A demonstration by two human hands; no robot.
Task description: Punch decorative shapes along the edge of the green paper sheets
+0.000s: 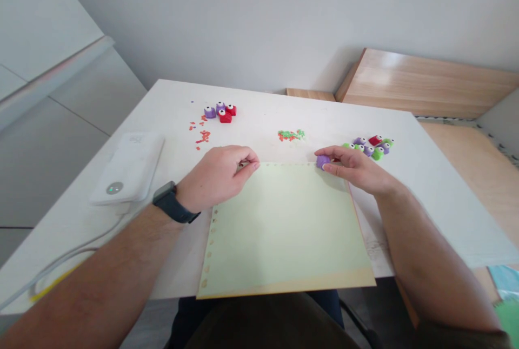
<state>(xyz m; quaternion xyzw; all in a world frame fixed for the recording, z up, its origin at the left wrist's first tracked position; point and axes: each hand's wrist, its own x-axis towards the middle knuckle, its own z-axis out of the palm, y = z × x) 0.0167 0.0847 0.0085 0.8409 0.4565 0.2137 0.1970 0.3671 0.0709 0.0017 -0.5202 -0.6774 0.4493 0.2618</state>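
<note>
Green paper (284, 224) lies on the white table (425, 186), on top of a tan sheet that peeks out along its near and right sides. Its far edge runs left to right. Its near edge hangs a little over the near side of the table. Small holes run down its left edge and along its far edge. I cannot tell which side is longer.

The left hand (217, 176) rests at the far left corner of the paper. Its thumb and fingers are pinched together there, with something small and dark between them that I cannot make out. A dark watch (172, 203) is on that wrist.

The right hand (357, 168) is at the far right corner. Its fingers and thumb are closed on a purple punch (323, 162), which sits right on the far edge of the paper. It is small and round, so I cannot tell which way it points.

Just past that hand is a pile of punches (371, 146). Four more (221, 111) sit far left, with red bits (203, 135) near them. Green bits (291, 135) lie in the middle. A white box (130, 168) sits on the left, and the faint mark on it is too blurry to read.
</note>
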